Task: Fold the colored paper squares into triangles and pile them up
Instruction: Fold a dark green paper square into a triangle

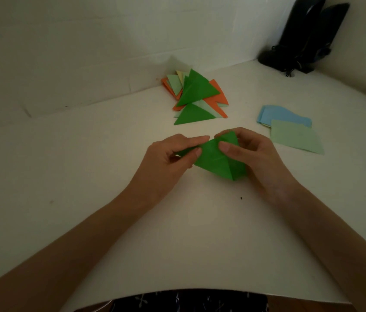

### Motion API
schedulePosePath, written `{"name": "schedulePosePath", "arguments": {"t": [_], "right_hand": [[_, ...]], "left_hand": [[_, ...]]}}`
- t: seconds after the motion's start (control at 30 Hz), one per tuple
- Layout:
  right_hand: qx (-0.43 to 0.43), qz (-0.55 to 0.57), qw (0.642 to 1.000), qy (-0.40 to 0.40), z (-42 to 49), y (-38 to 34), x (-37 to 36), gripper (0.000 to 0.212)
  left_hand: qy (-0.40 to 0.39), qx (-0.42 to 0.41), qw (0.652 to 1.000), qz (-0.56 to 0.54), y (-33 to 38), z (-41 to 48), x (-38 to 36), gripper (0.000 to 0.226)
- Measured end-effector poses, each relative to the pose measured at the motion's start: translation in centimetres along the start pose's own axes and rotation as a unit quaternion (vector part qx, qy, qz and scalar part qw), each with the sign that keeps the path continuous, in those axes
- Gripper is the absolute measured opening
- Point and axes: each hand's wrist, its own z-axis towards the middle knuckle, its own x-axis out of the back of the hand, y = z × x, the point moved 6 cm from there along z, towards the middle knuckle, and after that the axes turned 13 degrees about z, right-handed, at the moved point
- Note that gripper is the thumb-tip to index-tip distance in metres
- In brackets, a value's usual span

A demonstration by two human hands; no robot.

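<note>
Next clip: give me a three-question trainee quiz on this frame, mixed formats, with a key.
1. True or false: the left hand and the right hand both pinch the dark green paper.
2. Which sheet tops the unfolded stack? A blue, B light green, C orange.
3. Fill in: the triangle pile lies close to the ____.
Key: 1 true; 2 B; 3 wall.

Dim, soft, wide-angle edge distortion.
</note>
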Motion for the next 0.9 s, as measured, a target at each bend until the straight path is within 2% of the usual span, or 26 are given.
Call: {"name": "schedulePosePath", "arguments": {"t": [0.27, 0.47, 0.63, 0.9], "right_hand": [[0.021, -0.04, 0.999, 0.007, -0.1, 0.1, 0.0, 0.003], [0.055, -0.07, 0.995, 0.036, -0.1, -0.2, 0.3, 0.002], [0.096, -0.066, 0.991, 0.064, 0.0, -0.8, 0.7, 0.005], [0.15, -0.091, 0.983, 0.058, -0.1, -1.5, 0.5, 0.011]], "left_hand": [[0.001, 0.023, 1.0, 0.014, 0.0, -0.2, 0.2, 0.032], [0.019, 0.046, 0.998, 0.023, 0.1, -0.1, 0.6, 0.027], [0.059, 0.085, 0.994, -0.029, -0.3, 0.0, 1.4, 0.026], [0.07, 0.129, 0.983, -0.111, -0.4, 0.1, 1.3, 0.021]]}}
